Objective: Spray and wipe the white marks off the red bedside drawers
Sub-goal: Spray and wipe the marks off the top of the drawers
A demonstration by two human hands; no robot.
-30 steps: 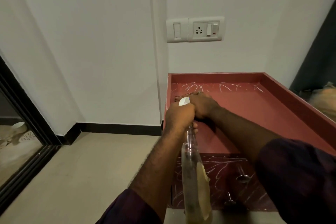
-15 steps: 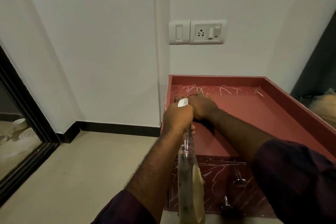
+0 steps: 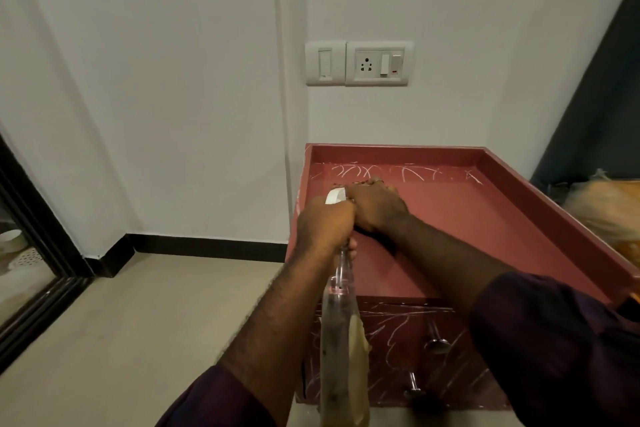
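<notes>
The red bedside drawers (image 3: 485, 218) stand in the corner with a raised rim round the top. White marks (image 3: 408, 172) run along the back of the top, and more cross the drawer front (image 3: 391, 329). My left hand (image 3: 325, 222) grips the neck of a clear spray bottle (image 3: 337, 340), whose white nozzle (image 3: 335, 197) points toward the back of the top. Just behind it, my right hand (image 3: 375, 206) presses down on the top near the back marks. A dark patch shows under its wrist; whether that is a cloth is unclear.
Two metal knobs (image 3: 437, 343) (image 3: 414, 392) stick out of the drawer front. A switch and socket plate (image 3: 379, 63) is on the wall above. A dark-framed glass door (image 3: 31, 253) is at the left, and a tan bundle (image 3: 609, 215) lies to the right.
The view has shifted a little. Both hands stay in nearly the same places on the bottle and on the top.
</notes>
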